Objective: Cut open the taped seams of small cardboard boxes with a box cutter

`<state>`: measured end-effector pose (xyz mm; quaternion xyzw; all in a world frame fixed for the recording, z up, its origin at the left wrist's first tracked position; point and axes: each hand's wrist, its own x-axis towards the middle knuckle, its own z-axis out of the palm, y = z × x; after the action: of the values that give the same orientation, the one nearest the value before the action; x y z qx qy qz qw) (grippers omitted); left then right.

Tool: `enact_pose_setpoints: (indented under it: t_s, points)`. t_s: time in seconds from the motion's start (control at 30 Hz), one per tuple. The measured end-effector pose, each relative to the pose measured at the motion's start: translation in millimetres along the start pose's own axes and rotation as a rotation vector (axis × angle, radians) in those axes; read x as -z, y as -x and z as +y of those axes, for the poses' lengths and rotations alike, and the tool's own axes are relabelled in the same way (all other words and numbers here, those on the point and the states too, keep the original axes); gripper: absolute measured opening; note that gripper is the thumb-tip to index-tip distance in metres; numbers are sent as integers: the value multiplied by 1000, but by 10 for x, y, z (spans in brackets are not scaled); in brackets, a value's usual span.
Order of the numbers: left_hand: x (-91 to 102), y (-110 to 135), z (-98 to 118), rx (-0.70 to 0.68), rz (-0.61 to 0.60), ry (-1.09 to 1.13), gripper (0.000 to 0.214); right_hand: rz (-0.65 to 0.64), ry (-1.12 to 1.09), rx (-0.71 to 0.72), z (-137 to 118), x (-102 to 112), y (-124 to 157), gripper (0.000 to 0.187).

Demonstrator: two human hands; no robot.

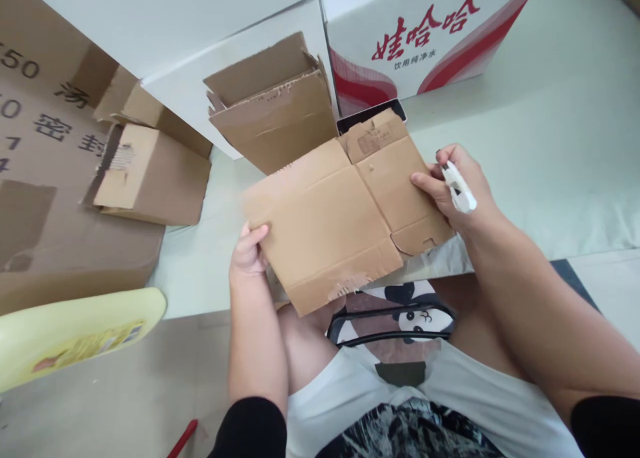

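tabletop edge: the front rim of the pale green tabletop (565, 158) runs just before the lap, partly hidden by the cardboard and the forearms
room to the right: pale green surface stretches out beyond the right hand (476, 178)
room to the left: narrower, a strip between the left hand (250, 253) and the small brown box (173, 178), which leans by the large brown carton (50, 225)
room behind: tight, with the open-topped box (290, 128) just beyond the cardboard, a dark tray (350, 122) showing past its upper end, and the red-and-white carton (425, 51) farther back
left hand grip: narrow pinch on the cardboard's left edge, thumb on the upper face, fingers mostly out of sight beneath
right hand grip: thumb on the cardboard's right side, a small white tool (461, 190) kept in the same hand
cardboard place: the flattened cardboard (325, 221) is held between both hands, tilted, over the tabletop's front edge, its lowest corner above the lap
cardboard look: plain brown, creased across into two panels, ragged along the near edge, a faint printed mark on the far flap, a small cut-out near the right-hand corner
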<state>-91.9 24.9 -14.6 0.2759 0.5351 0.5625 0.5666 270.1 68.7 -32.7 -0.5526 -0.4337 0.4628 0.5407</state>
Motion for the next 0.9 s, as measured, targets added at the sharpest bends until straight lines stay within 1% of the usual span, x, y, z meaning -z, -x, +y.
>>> enact_pose_setpoints:
  t_s: [0.03,0.1,0.17,0.27,0.37,0.43,0.5,0.57,0.7,0.77,0.8,0.83,0.9]
  points:
    - [-5,-5,10,-29,5,-5,53,9,-36,-19,-14,20,7,52]
    - [-32,-22,26,-79,23,2,53,-38,-143,-125,-65,43,45,49]
    - [-65,-41,31,-103,39,24,55,-135,-209,-237,-135,46,106,45]
    - [-73,-46,16,-118,37,30,62,-296,-202,-352,-238,26,212,47]
    - [6,-11,-6,-120,45,75,59,-392,-184,-411,-310,1,290,49]
    - [80,16,-17,-76,4,124,56,-394,-183,-408,-351,-2,314,48]
    - [122,28,-25,-121,-11,171,56,-379,-189,-397,-402,15,323,47]
    - [100,24,-27,-77,-39,170,53,-295,-201,-392,-473,61,338,44]
    - [-78,-9,1,73,-106,152,37,40,-223,-366,-651,259,490,36]
    - [-160,-18,34,127,-185,164,27,169,-209,-339,-710,413,645,30]
    - [-189,-17,52,144,-236,176,26,238,-201,-323,-718,500,733,27]
    - [-211,-14,69,152,-284,188,30,322,-193,-305,-709,594,820,22]
    - [-237,-3,95,144,-343,202,40,546,-192,-271,-639,791,967,16]
